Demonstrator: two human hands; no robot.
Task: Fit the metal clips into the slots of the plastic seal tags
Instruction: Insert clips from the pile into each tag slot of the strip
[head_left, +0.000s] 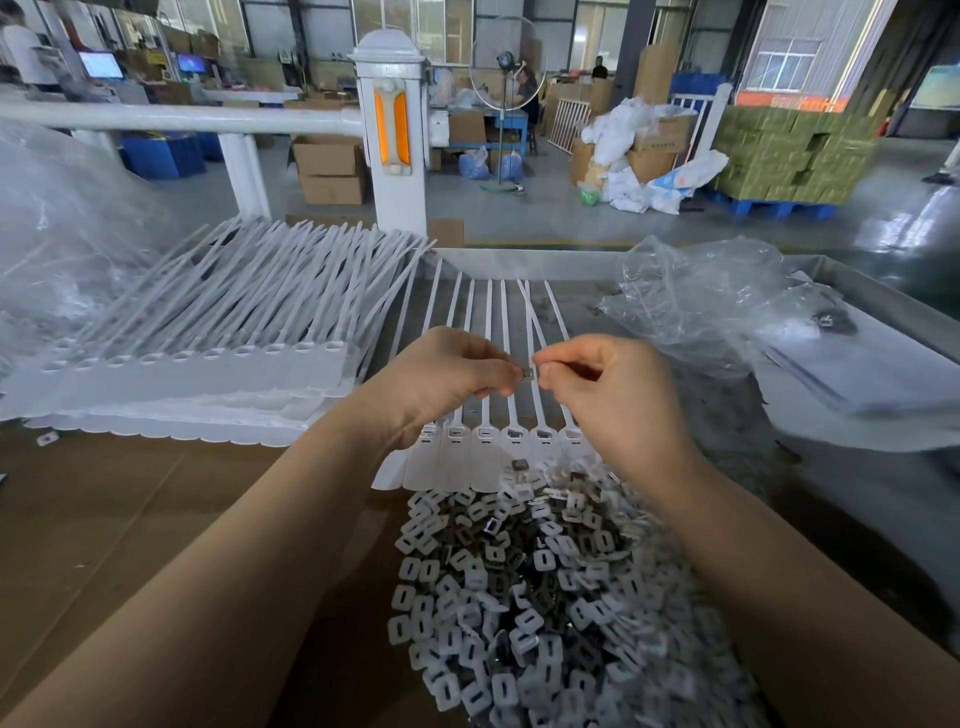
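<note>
While a row of tags (498, 457) lies at frame centre, left hand (441, 374) and right hand (608, 384) pinch one small clip (528, 372) between fingertips above it.

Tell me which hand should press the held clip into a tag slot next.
Probably the right hand: it pinches the metal clip with the left hand, and sits directly above the seal tags.

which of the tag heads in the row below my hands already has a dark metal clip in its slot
The seal tag third from the right, below the gap between both hands. Its slot shows a dark insert; the neighbours' slots look pale.
</note>
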